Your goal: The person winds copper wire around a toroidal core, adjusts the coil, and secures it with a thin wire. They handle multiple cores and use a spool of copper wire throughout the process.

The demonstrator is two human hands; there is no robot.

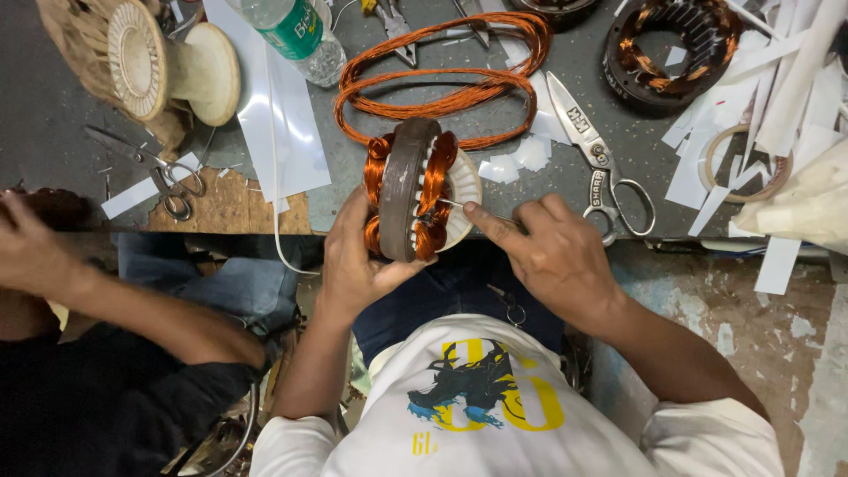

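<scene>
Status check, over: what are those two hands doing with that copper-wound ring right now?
Left hand grips the motor stator upright on its edge. Right hand pinches a thin needle-like tool into the copper windings. Scissors lie beside it, apart. Nothing blocking.

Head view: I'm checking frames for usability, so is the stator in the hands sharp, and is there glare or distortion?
Head view: the stator in the left hand is sharp; the thin tool in the right hand is faint. Even light, soft shadows, slight sheen on the plastic bottle. Wide-angle bending toward the edges.
</scene>
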